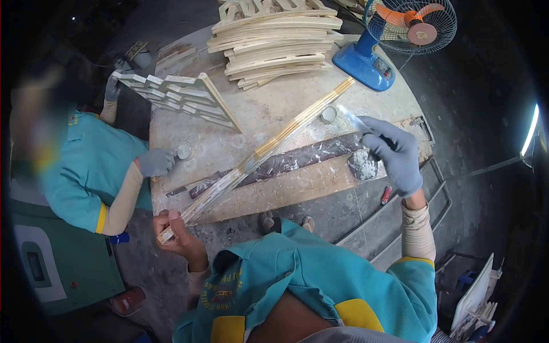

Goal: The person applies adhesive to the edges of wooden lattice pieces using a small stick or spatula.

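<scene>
My bare left hand is closed around the near end of a long, narrow wooden piece. The piece slants up and right across the table, made of thin strips, with white smears on its lower half. My right hand, in a grey glove, grips a thin, pale, blade-like tool; blur hides its exact kind. The tool is just right of a small round container and apart from the wooden piece. Below my right fingers, a white-crusted lump sits at the table edge.
A dark, white-spattered bar lies along the round table. Behind stand stacked wooden frames and a blue fan. At left, a co-worker's gloved hand is beside another cup; their other hand holds a lattice panel.
</scene>
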Demonstrator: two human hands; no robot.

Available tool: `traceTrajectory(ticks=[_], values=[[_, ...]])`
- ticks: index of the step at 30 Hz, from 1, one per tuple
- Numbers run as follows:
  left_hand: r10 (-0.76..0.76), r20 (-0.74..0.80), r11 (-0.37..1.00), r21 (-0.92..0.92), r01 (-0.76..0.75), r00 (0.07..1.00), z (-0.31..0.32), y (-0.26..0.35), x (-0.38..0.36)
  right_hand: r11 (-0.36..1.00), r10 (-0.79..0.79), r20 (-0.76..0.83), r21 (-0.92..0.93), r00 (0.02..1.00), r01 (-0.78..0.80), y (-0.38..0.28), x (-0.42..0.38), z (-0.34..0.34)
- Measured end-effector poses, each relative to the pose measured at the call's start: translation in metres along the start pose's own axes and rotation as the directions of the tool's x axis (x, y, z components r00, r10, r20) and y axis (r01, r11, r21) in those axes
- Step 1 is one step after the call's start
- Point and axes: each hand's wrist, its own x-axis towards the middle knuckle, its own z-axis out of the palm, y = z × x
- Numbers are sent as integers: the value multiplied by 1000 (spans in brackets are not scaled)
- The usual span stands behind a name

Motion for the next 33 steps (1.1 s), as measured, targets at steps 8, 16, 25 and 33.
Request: traceTrajectory(ticks=[8, 16, 25, 33], values=[[-109, 35, 994, 30, 107, 993, 4, 26, 0, 906, -250, 165, -309, 954, 291, -16, -32, 56], [-55, 108, 998, -19, 58, 993, -4, 25, -12, 906, -331, 76, -251, 940, 340, 9, -49, 96], [-30, 133, 999, -26, 34, 991, -8, 25, -21, 881, -225, 26, -422, 974, 215, 6, -63, 90], [-4, 103, 1000, -29, 7, 995, -8, 24, -28, 939, -265, 86, -205, 960, 277, -5, -81, 101]])
